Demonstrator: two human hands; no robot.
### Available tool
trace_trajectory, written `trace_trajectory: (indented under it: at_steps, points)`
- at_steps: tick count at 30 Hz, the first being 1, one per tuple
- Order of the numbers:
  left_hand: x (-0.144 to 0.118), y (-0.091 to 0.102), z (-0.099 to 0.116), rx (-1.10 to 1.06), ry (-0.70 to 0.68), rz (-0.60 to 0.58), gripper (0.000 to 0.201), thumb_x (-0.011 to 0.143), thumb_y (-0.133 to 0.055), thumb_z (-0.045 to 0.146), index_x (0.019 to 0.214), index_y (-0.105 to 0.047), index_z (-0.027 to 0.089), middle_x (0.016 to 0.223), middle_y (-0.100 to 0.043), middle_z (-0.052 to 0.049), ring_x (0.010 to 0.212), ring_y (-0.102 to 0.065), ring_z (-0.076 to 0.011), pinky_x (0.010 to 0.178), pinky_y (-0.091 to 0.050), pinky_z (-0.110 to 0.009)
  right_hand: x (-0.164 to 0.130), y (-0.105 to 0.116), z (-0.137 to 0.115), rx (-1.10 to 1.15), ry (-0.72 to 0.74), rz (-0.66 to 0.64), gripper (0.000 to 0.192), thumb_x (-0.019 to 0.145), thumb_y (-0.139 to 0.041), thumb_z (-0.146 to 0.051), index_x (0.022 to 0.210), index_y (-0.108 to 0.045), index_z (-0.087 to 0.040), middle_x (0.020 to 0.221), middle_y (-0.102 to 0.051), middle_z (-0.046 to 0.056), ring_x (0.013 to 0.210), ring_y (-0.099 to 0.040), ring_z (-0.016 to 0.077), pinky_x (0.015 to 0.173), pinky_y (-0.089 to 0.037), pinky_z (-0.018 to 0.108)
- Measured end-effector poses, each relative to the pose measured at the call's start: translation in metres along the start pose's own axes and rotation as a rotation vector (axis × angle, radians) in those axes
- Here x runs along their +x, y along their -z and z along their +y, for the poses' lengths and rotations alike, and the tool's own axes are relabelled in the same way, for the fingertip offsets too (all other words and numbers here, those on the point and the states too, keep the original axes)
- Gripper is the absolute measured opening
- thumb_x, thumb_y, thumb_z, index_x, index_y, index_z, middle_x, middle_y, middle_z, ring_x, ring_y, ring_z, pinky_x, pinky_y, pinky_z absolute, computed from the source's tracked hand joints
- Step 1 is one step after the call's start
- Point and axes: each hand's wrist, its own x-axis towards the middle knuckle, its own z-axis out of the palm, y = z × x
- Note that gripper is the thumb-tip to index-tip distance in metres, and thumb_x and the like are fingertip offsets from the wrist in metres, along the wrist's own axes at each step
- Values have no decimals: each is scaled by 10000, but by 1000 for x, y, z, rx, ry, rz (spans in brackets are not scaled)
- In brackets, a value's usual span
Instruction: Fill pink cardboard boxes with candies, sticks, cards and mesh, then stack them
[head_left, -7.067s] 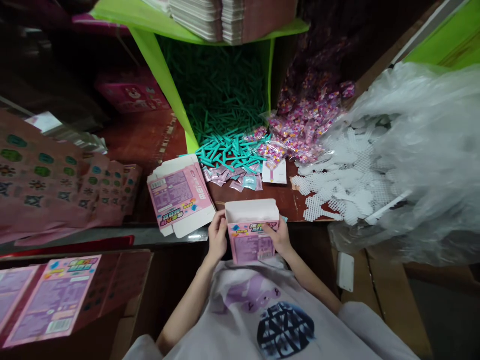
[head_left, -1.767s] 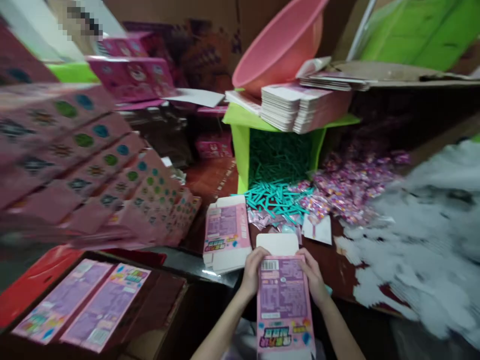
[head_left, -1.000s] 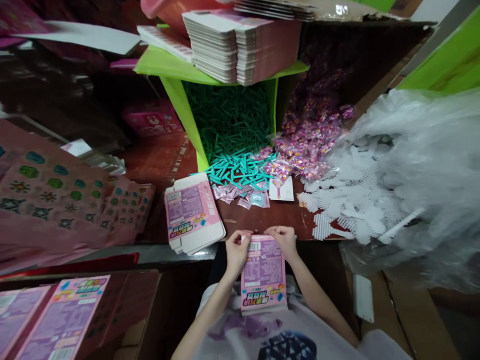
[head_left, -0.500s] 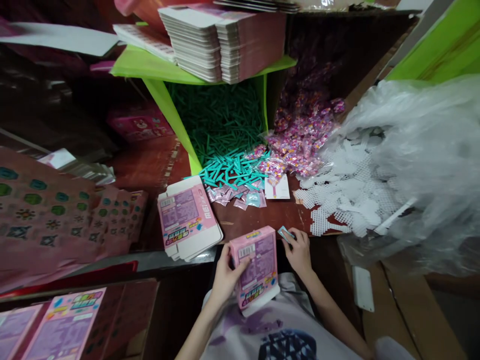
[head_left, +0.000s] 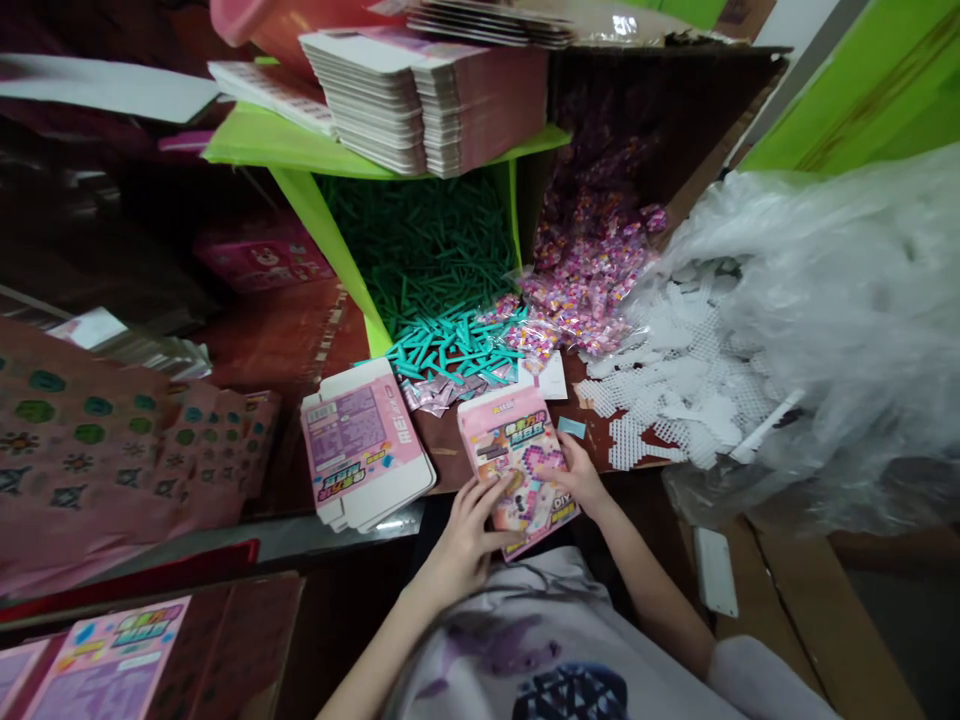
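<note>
Item: pink box [head_left: 519, 468], closed, printed front up, lying on the table edge [head_left: 450, 470] under my fingers.

My left hand [head_left: 466, 530]: fingers spread and laid flat across the box's near left corner, tips on the printed face, thumb at the lower edge.

My right hand [head_left: 579, 478]: fingers curled against the box's right side, tips resting on its face; I cannot tell whether the thumb grips underneath.

Just beyond my right fingertips: a small blue packet [head_left: 571, 427], apart from the box.

Left of my left fingers: a stack of flat pink cartons [head_left: 364, 455], near the box, not touching.

Beyond the box's far end: small pink sachets [head_left: 439, 392], then a heap of teal sticks [head_left: 442, 345] spilling from a green bin [head_left: 330, 240].

Beyond and right of my right fingers: pink bead packets [head_left: 581, 290], white mesh pieces [head_left: 675, 385], and a clear plastic bag [head_left: 840, 300] farther right.
</note>
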Motion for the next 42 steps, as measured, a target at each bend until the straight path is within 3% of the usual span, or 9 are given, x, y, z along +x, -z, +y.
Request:
trace_trajectory:
  at_steps: [4,7,10,14,16,22,29,36,42]
  points:
    - [0,-2,-4,-282,245,88,480,786,-522,189,1256,-537,282,1497,-232,-92,1359,-262,-291,1083,-264,-494,-17,-26,-9,-89,117,147,601,605,-788,-380,1137,-568,-207,1070,-646,82,957,-612,252,851,-494,383]
    - [3,-4,-2,-579,422,290,838,660,-693,423,1393,-348,205,1433,-339,-156,1311,-343,-328,1052,-337,-447,-42,-47,-30,-277,278,-88,556,712,-673,-504,1169,-588,-201,1152,-593,105,1024,-572,260,897,-456,382]
    - [7,-14,-12,-743,626,528,935,530,-763,488,1327,-411,147,1277,-514,-162,1176,-487,-331,979,-415,-412,-44,-50,-48,-427,426,-303,500,800,-537,-567,1143,-629,-216,1101,-622,91,1029,-564,256,936,-416,403]
    - [2,-37,-30,-936,782,472,517,657,-674,416,1074,-590,121,1051,-653,-117,953,-608,-277,820,-488,-356,10,-11,-46,-770,527,263,276,843,-560,-368,1068,-660,-244,1072,-648,82,1066,-528,260,984,-356,449]
    - [-4,-49,-32,-979,781,414,447,698,-626,409,1041,-607,123,1011,-674,-107,902,-627,-262,792,-493,-345,45,13,-36,-918,527,336,284,814,-602,-357,1062,-659,-232,1161,-613,86,1140,-479,282,1018,-306,486]
    - [-21,-56,-18,-601,759,136,596,825,-530,373,1376,-368,216,1275,-559,-126,1139,-554,-267,970,-396,-398,101,44,-7,-762,405,647,404,684,-697,-448,935,-650,-135,959,-641,136,872,-588,239,803,-466,391]
    - [-21,-36,-29,-77,681,25,529,846,-476,452,1314,-459,206,1211,-580,-142,1096,-567,-293,902,-436,-404,116,52,4,-348,103,635,398,560,-730,-468,725,-628,-121,691,-681,94,577,-620,196,522,-485,298]
    - [3,-13,-45,19,641,230,341,887,-420,392,1139,-564,213,1023,-648,-97,914,-623,-235,803,-471,-340,77,50,-23,-392,252,783,313,713,-637,-411,834,-652,-123,726,-680,98,640,-623,208,584,-486,306]
    - [64,21,-107,243,572,365,372,854,-466,266,1209,-522,170,1215,-536,-132,1098,-511,-275,931,-418,-407,34,15,-5,-611,419,273,164,792,-599,-344,808,-679,-202,786,-666,49,717,-605,198,676,-483,322]
